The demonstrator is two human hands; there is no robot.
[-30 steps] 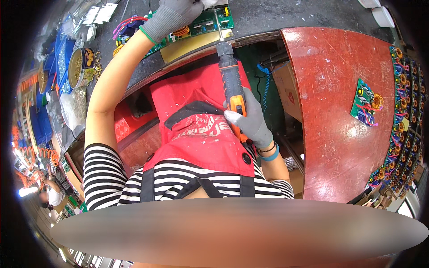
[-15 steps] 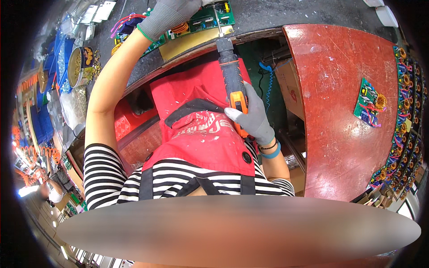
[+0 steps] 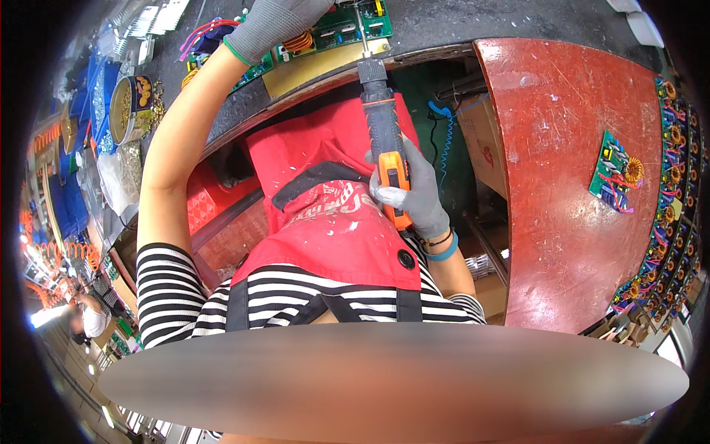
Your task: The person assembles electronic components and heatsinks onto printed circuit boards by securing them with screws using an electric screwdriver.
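Note:
My right hand, in a grey glove, is wrapped around an orange and black power screwdriver. Its long bit points away from me, over a green circuit board with coils and yellow parts at the bench's near edge. My left hand, also gloved, reaches over the board's left part, fingers drawn together close to the bit. The upper picture edge cuts off those fingertips and the bit's tip, so what they pinch is hidden. Pink and blue wires stick out beside the left wrist.
A tin of small brass-coloured parts stands left, near blue bins. On the red board at right lies another circuit board, beside rows of finished-looking boards. White trays sit far right. Another person is at far left.
My right hand's grip has shifted, with the thumb now lower across the screwdriver's orange part. The screwdriver and my left hand have stayed almost in place.

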